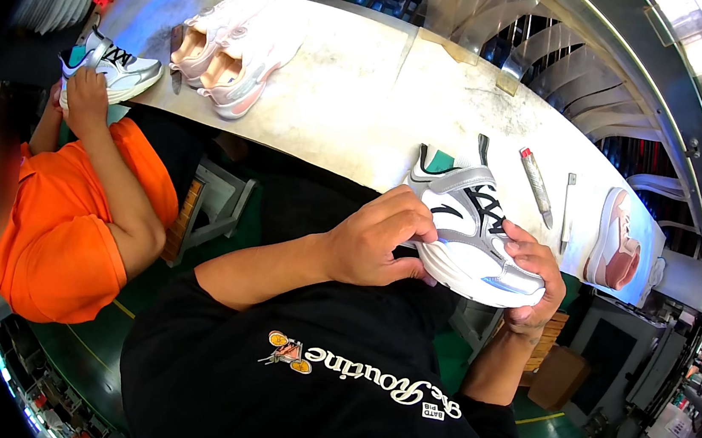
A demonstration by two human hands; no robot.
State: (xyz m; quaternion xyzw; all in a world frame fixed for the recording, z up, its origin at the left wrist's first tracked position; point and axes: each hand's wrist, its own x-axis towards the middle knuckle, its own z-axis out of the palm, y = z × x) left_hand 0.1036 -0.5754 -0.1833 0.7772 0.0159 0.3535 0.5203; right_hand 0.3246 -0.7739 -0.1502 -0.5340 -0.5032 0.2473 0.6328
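A white and grey sneaker with black laces is held on its side at the near edge of the bench, toe to the right. My right hand is wrapped round the toe, thumb on the upper and fingers under the sole. With fingers curled in a pinch, my left hand presses at the heel end, where the upper meets the white sole. Whether a small item is between its fingertips cannot be seen. A teal piece shows inside the shoe's opening.
On the bench lie a red-ended marker-like tool and a thin metal tool. A pink-brown sneaker stands at right, pale pink sneakers at left. A co-worker in orange handles another sneaker. Machinery with clear flaps borders the far side.
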